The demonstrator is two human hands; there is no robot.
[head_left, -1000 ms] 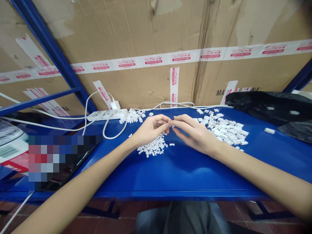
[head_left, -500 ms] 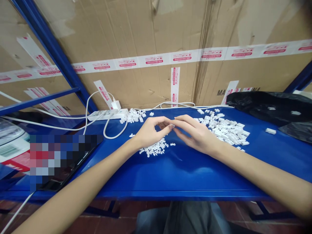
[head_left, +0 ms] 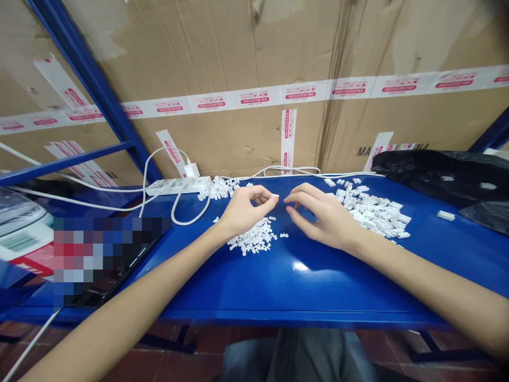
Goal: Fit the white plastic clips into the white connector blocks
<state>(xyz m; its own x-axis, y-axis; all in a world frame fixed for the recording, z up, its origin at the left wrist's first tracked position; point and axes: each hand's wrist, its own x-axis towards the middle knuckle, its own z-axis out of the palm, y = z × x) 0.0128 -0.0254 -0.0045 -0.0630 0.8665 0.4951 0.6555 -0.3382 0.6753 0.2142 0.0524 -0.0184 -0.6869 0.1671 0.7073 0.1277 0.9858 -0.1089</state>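
Behind and left of the heap of small white bits (head_left: 254, 239) you've got a smooth white power strip (head_left: 203, 184), then, closer in but also behind-left of the heap, a knobbly cluster of whitish pieces (head_left: 218, 189). The heap itself sits on the glossy blue desk (head_left: 310, 292), loads of tiny bone-ish plastic shapes, so I'd say there's plenty left to do. Left hand (head_left: 243, 209), up over the heap's back edge, has its grip pinched on one small white piece (head_left: 275, 197) (too tiny to make out properly). Right hand (head_left: 324, 216), just right of the heap: grip loosely curled, gap between thumb and fingers, nothing visible in it. Further right of the heap, a big pile of boxy white blocks (head_left: 377, 213), maybe the done ones, can't really tell. Farthest right of the heap: a lone block (head_left: 446, 215) and some crinkly black plastic (head_left: 421, 170).
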